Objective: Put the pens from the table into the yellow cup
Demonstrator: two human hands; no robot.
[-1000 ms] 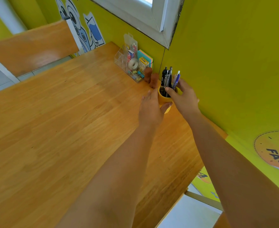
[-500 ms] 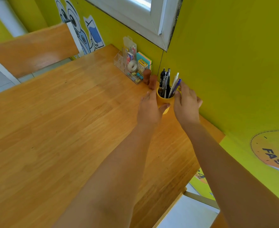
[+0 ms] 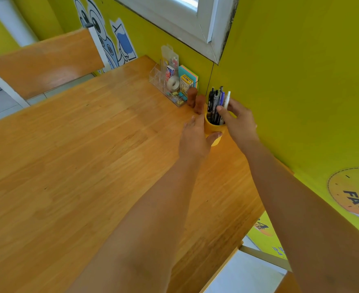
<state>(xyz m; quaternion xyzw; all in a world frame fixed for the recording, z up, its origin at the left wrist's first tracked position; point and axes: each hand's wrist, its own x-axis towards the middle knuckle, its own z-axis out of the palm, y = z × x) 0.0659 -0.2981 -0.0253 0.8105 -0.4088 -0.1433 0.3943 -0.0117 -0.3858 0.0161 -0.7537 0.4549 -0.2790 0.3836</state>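
The pens (image 3: 216,106) are now standing bunched and nearly upright in the yellow cup (image 3: 213,129), where half a second ago the blue and white ones were leaning out toward the wall — the right hand (image 3: 238,121) is gathering them in, its thumb and fingers pressing against the white pen (image 3: 227,100) at the cup's rim; whether it is truly pinching that pen or only nudging it I cannot tell. The left hand (image 3: 195,138) is steadying the cup from the near side, fingers loosely curled with the thumb lying across the cup's front wall, much as it was a second ago. The cup is sitting at the far edge of the wooden surface (image 3: 79,166), close against the yellow-green wall (image 3: 301,81), just beside two small brown figures (image 3: 196,101) and a clear desk organizer (image 3: 170,85) holding tape and clips. No loose pens are showing anywhere on the surface, so the task is looking all but finished — only the letting go appears to be left.
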